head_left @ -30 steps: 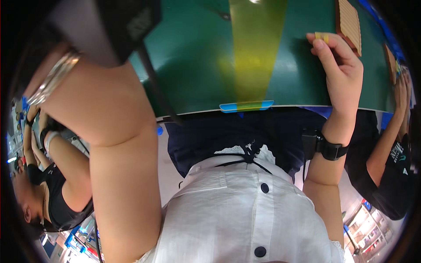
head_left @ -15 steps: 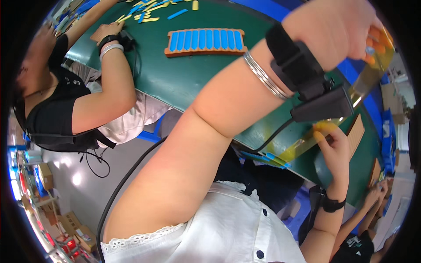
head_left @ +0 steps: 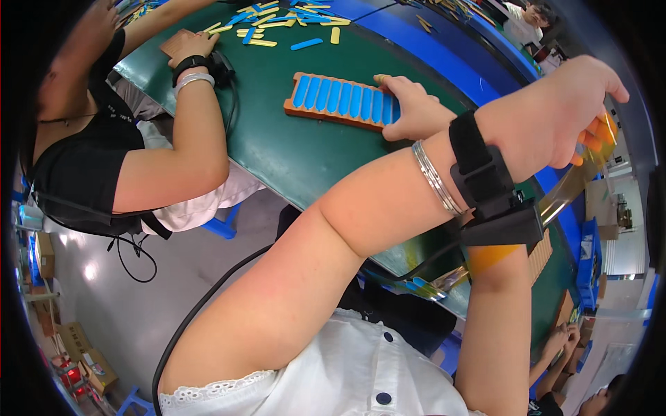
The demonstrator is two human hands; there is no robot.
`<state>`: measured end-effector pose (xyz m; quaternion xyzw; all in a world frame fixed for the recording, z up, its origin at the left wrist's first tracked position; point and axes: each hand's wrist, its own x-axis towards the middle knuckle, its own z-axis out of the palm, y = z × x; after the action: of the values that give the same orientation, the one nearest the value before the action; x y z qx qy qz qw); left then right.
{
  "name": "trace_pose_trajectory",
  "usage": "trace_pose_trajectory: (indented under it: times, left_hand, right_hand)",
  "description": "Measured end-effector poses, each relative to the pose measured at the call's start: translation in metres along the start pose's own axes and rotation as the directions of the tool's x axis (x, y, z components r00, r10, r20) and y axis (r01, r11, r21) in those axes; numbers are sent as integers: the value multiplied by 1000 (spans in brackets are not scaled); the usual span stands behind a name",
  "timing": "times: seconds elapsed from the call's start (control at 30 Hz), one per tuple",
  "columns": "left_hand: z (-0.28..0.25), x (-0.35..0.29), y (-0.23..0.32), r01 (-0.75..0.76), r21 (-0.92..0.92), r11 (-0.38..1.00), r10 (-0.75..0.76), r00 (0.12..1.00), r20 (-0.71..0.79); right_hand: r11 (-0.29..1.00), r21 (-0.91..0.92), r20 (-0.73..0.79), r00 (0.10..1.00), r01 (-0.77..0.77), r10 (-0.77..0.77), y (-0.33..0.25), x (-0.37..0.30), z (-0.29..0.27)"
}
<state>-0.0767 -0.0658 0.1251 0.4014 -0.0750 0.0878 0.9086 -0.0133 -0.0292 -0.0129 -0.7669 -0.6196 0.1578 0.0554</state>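
A brown slotted tray (head_left: 333, 122) lies on the green table, its slots filled with flat blue strips (head_left: 345, 100) with rounded ends. My right hand (head_left: 422, 109) reaches beneath my left arm and grips the tray's right end between thumb and fingers. Raised at the right, my left hand (head_left: 551, 128) pinches a clear yellowish tape-like film (head_left: 559, 197); its fingers show orange through it. The film runs down behind the wrist device and across my right forearm. Near its lower end, a few blue strips (head_left: 424, 286) lie at the table's near edge.
Left of me, a co-worker's hand (head_left: 193, 47) rests on the table (head_left: 277, 159) by a brown block. Loose yellow and blue strips (head_left: 277, 22) lie scattered beyond. Another brown ribbed piece (head_left: 540, 255), a blue bin (head_left: 590, 256) and another person's hands (head_left: 563, 341) are at the right.
My right hand has left the film's lower part and moved across to the tray, taking hold of its right end. The left hand keeps the film raised.
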Motion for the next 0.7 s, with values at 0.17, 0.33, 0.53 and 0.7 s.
trace_pose_trajectory:
  times: [0.17,0.33,0.53,0.7]
  left_hand:
    - [6,-12,4,-43,1,999,43,999,8]
    - [9,-36,16,-112,2,994,112,994,5]
    - [-34,-1,9,67,-104,992,-18,912,410]
    - [-42,1,9,21,-84,996,22,877,480]
  right_hand:
    - [988,-128,-55,994,85,-93,59,-19,6]
    - [945,-252,-76,969,210,-235,150,-136,1]
    - [984,-176,76,997,-6,20,95,-194,-12]
    - [927,-301,-38,968,226,-248,76,-199,-5]
